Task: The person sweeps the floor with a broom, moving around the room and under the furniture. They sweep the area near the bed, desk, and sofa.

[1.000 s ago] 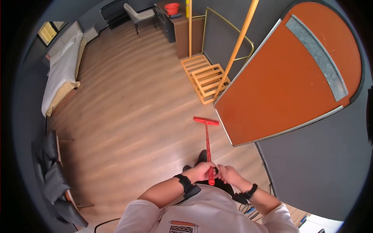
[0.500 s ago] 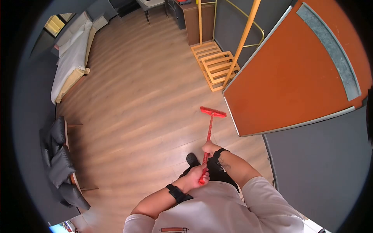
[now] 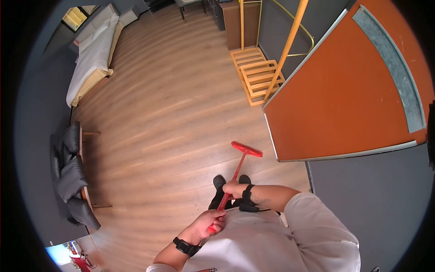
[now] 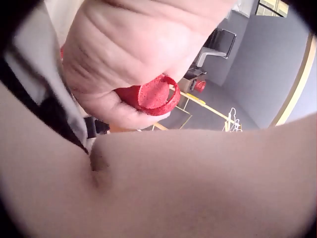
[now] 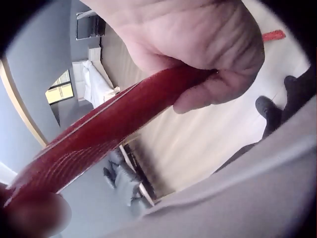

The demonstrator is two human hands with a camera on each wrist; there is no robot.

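Note:
A red broom [image 3: 247, 149] slants away from the body, its wide head out over the wood floor in front of the shoes. At the handle's top end, near the waist, my left hand [image 3: 206, 226] grips it with curled fingers. Further down the shaft, my right hand [image 3: 233, 188] holds it too. In the left wrist view, the round handle end with its red loop [image 4: 171, 99] pokes out of the fist. The right wrist view shows the glossy red handle [image 5: 109, 119] running into the palm, fingers wrapped around it.
An orange board [image 3: 335, 104] with a metal edge stands close on the right. Ahead is a slatted wooden rack [image 3: 260, 81]. A dark sofa [image 3: 72, 179] lines the left side, with a white bed [image 3: 93, 59] beyond. Wood floor [image 3: 167, 113] stretches between them.
My right hand has come onto the handle below the left and now grips it. Both hands and the handle's top end have swung to the left, so the broom tilts more.

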